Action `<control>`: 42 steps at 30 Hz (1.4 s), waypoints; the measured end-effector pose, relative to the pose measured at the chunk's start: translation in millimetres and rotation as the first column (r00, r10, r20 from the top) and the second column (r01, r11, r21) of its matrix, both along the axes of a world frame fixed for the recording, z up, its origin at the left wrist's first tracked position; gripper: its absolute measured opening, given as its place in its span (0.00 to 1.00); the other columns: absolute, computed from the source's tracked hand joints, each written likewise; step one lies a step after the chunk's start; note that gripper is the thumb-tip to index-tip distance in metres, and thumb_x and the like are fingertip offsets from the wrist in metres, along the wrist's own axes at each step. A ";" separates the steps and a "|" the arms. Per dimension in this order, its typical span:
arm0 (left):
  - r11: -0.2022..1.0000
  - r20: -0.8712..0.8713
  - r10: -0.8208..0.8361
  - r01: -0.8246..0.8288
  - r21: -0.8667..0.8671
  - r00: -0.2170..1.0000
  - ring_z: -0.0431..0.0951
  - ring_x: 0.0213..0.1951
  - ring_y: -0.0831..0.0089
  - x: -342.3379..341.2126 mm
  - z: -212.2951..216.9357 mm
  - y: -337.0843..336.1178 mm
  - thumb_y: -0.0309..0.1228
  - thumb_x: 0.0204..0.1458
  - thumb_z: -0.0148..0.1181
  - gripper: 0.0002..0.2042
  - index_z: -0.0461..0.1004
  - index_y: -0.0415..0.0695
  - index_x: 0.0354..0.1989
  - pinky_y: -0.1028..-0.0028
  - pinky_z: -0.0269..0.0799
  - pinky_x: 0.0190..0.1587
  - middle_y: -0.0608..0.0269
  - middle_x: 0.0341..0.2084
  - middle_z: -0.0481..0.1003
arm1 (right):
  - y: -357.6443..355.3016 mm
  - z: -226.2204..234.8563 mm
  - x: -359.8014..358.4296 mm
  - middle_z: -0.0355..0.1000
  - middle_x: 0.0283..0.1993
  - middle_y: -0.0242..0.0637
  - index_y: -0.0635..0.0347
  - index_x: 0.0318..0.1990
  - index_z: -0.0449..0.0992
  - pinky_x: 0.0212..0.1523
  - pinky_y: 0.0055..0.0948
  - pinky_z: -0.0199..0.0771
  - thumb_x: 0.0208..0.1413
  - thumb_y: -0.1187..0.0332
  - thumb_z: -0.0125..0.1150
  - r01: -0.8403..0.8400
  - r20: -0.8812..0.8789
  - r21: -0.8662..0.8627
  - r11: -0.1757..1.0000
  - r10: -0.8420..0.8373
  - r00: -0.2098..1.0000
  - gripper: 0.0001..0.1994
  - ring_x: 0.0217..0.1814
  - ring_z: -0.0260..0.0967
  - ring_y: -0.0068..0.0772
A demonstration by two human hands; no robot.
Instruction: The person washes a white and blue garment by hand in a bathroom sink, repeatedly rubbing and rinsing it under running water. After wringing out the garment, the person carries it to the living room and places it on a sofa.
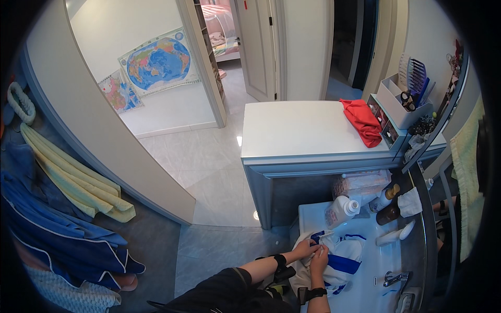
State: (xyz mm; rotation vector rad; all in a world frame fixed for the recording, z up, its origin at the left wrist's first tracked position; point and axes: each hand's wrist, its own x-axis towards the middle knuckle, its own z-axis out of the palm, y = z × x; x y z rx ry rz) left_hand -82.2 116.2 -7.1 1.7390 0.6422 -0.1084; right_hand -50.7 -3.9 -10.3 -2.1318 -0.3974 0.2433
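A white garment with blue panels (340, 264) lies bunched in the white washbasin (368, 297) and over its near-left rim. At the garment's upper left edge my left hand (304, 249) is closed on the fabric, its fingers pressed together. Right beside it, nearly touching, my right hand (319, 256) pinches the same cloth. The exact fold between the fingertips is too small to make out. Behind the hands, a white plastic bottle (339, 213) stands at the basin's back corner. A chrome faucet (395, 279) sits to the right of the garment.
A brown pump bottle (387, 213), a white cloth (409, 202) and a white brush-like item (392, 236) line the basin's right side. Beyond it, a white-topped cabinet (297, 128) carries a red cloth (361, 122) and an organizer box (399, 101). Towels (78, 177) hang at left.
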 end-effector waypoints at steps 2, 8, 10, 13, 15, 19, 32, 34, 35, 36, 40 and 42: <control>1.000 0.004 -0.001 0.001 0.014 1.000 0.78 0.38 0.60 0.4 -1.3 0.3 0.48 0.50 0.59 0.23 0.76 0.38 0.42 0.68 0.71 0.42 0.50 0.35 0.77 | -0.1 -1.4 -0.2 0.72 0.42 0.52 0.61 0.48 0.68 0.42 0.40 0.69 0.62 0.63 0.46 0.009 -0.006 0.004 1.000 -0.009 1.000 0.14 0.43 0.70 0.55; 1.000 0.000 -0.001 0.001 0.015 1.000 0.78 0.38 0.61 0.3 -6.3 0.2 0.48 0.50 0.59 0.22 0.76 0.38 0.41 0.67 0.71 0.42 0.49 0.35 0.77 | 2.4 1.4 0.7 0.72 0.42 0.53 0.62 0.49 0.68 0.42 0.40 0.69 0.62 0.63 0.46 0.037 -0.036 -0.023 0.999 -0.038 0.999 0.14 0.43 0.70 0.55; 1.000 0.008 0.002 -0.002 0.025 1.000 0.78 0.38 0.60 1.1 -7.7 -0.4 0.48 0.50 0.59 0.22 0.76 0.39 0.41 0.67 0.71 0.42 0.49 0.35 0.77 | 1.9 0.7 0.9 0.72 0.42 0.53 0.62 0.49 0.68 0.42 0.40 0.69 0.62 0.63 0.46 0.008 0.056 0.013 1.000 -0.008 0.998 0.14 0.43 0.70 0.55; 0.999 0.023 0.009 -0.010 0.037 1.000 0.77 0.38 0.60 1.8 -11.0 -1.2 0.47 0.51 0.58 0.22 0.76 0.39 0.41 0.67 0.71 0.41 0.49 0.35 0.77 | -2.1 -7.1 0.1 0.72 0.42 0.53 0.63 0.49 0.68 0.43 0.40 0.69 0.62 0.63 0.46 -0.007 0.023 0.002 1.000 0.007 1.000 0.15 0.44 0.70 0.55; 1.000 0.027 0.010 -0.010 0.000 1.000 0.77 0.37 0.59 0.8 -14.0 -1.2 0.47 0.51 0.58 0.22 0.76 0.39 0.41 0.67 0.71 0.41 0.49 0.35 0.77 | -5.5 -15.3 -0.3 0.72 0.43 0.53 0.63 0.50 0.68 0.43 0.40 0.69 0.62 0.63 0.46 -0.008 -0.022 -0.018 1.000 0.008 1.000 0.15 0.45 0.70 0.55; 0.998 0.112 -0.019 0.012 0.056 0.994 0.78 0.36 0.61 -2.9 -15.0 0.2 0.48 0.52 0.58 0.22 0.76 0.39 0.41 0.66 0.71 0.40 0.49 0.34 0.77 | -4.0 -21.8 8.1 0.72 0.43 0.53 0.64 0.50 0.68 0.45 0.39 0.69 0.61 0.63 0.47 0.020 0.027 -0.007 1.000 -0.020 0.999 0.16 0.46 0.70 0.53; 0.814 0.166 0.295 -0.156 -0.560 0.941 0.67 0.33 0.71 87.9 106.8 -54.6 0.52 0.61 0.41 0.21 0.68 0.44 0.33 0.70 0.65 0.37 0.65 0.29 0.69 | -14.3 152.9 59.2 0.71 0.29 0.47 0.60 0.35 0.69 0.30 0.44 0.69 0.57 0.62 0.55 0.087 0.464 0.171 0.981 -0.158 0.871 0.10 0.31 0.69 0.56; 0.716 -0.040 0.307 -0.258 -0.649 0.951 0.68 0.31 0.71 76.8 113.9 -67.8 0.53 0.60 0.41 0.23 0.68 0.44 0.32 0.69 0.65 0.35 0.67 0.28 0.69 | -25.5 165.2 54.4 0.70 0.24 0.46 0.59 0.32 0.69 0.27 0.46 0.68 0.57 0.62 0.55 0.162 0.417 0.102 0.982 -0.190 0.889 0.10 0.26 0.68 0.57; 0.736 0.040 0.278 -0.186 -0.651 0.960 0.68 0.31 0.72 74.2 116.9 -71.6 0.54 0.60 0.41 0.22 0.68 0.45 0.33 0.69 0.65 0.35 0.68 0.28 0.70 | -30.4 167.7 54.7 0.70 0.23 0.46 0.59 0.32 0.69 0.26 0.46 0.67 0.57 0.62 0.54 0.140 0.358 0.061 0.988 -0.152 0.921 0.10 0.26 0.68 0.57; 0.714 0.066 0.218 -0.113 -0.691 0.974 0.68 0.31 0.72 71.5 119.4 -72.4 0.54 0.60 0.42 0.22 0.68 0.45 0.33 0.68 0.66 0.35 0.68 0.27 0.70 | -34.2 167.7 47.1 0.69 0.21 0.47 0.59 0.31 0.70 0.26 0.47 0.67 0.56 0.62 0.54 0.140 0.351 0.044 0.989 -0.146 0.925 0.09 0.25 0.68 0.57; 0.740 0.085 0.090 -0.010 -0.672 0.992 0.68 0.30 0.77 66.0 124.5 -77.7 0.50 0.61 0.41 0.19 0.70 0.48 0.33 0.69 0.65 0.35 0.70 0.27 0.70 | -42.1 155.2 41.0 0.70 0.22 0.50 0.58 0.28 0.71 0.25 0.48 0.67 0.55 0.63 0.54 0.117 0.428 0.086 0.989 -0.143 0.892 0.09 0.26 0.68 0.57; 0.654 -0.015 0.208 -0.150 -0.742 0.978 0.68 0.30 0.77 62.9 122.4 -78.2 0.47 0.63 0.39 0.19 0.70 0.47 0.32 0.71 0.64 0.36 0.69 0.26 0.70 | -41.8 150.9 41.1 0.70 0.23 0.51 0.58 0.27 0.72 0.26 0.48 0.68 0.55 0.64 0.53 0.182 0.413 -0.023 0.983 -0.156 0.897 0.09 0.26 0.69 0.57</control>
